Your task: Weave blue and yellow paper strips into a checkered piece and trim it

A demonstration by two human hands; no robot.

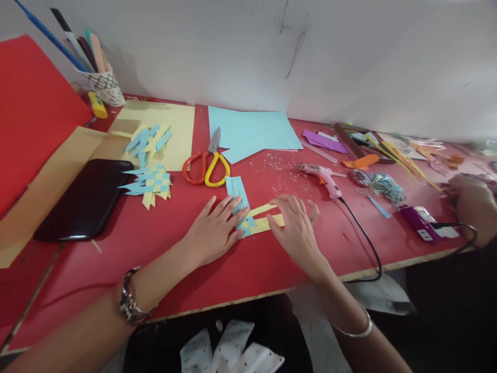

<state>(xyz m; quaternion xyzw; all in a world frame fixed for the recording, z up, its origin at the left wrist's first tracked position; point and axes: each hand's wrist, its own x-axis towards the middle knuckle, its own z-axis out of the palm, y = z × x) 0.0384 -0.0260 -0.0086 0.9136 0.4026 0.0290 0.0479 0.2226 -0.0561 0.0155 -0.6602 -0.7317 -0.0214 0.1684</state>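
Note:
A blue paper piece [238, 189] cut into strips lies on the red table, with yellow paper strips [264, 224] woven through its lower end in a small check. My left hand [213, 230] rests flat with fingers spread, its fingertips on the blue strips. Over the right ends of the yellow strips is my right hand [297, 228], its fingers curved and apart, thumb near the lower strip. Just beyond my left hand lie scissors [207, 163] with one red and one yellow handle. A woven blue and yellow paper piece [155, 181] sits further left.
Left stand a black phone [83, 199] and a pen cup [104, 85]. Loose cut strips [149, 140] lie on yellow paper; a blue sheet [252, 129] is at the back. A pink glue gun [322, 178] and its cable lie right, near another person's hand [473, 207].

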